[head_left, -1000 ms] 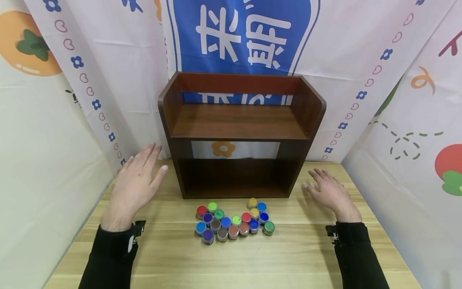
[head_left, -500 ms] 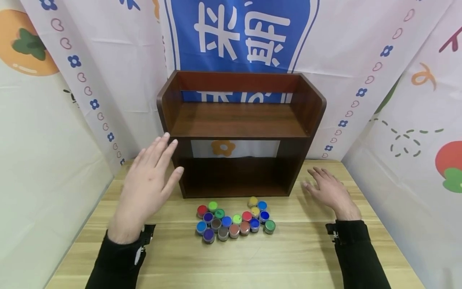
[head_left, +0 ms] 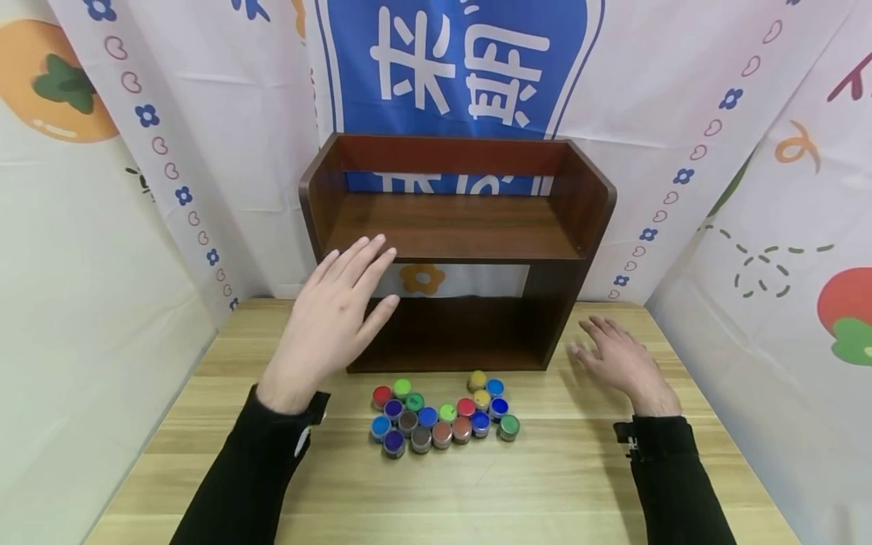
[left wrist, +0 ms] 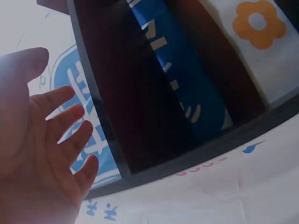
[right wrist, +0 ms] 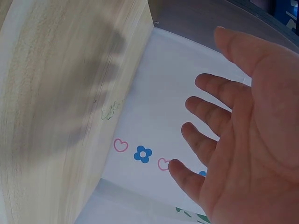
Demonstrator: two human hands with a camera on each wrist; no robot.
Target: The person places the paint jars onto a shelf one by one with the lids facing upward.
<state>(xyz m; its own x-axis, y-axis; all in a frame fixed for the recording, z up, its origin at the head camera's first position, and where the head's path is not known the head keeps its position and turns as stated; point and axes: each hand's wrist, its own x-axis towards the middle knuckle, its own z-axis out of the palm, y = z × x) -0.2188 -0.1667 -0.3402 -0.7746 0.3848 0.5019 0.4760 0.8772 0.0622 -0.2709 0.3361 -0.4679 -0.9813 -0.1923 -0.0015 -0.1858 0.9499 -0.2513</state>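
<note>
My left hand is raised before the left part of a dark brown two-tier shelf, fingers straight and holding nothing. In the left wrist view its palm and spread fingers show beside the shelf's edge. My right hand, also holding nothing, hovers low over the table to the right of the shelf, fingers extended. In front of the shelf stands a cluster of small round lidded pots, among them a red pot, a light green pot, a yellow pot and a dark green pot.
The shelf stands at the back of a light wooden table. A white printed cloth hangs behind it, with patterned cloth walls at both sides.
My left hand has risen from the table's left side and moved right, now overlapping the shelf's left part. My right hand stays in place, and the pots have not moved.
</note>
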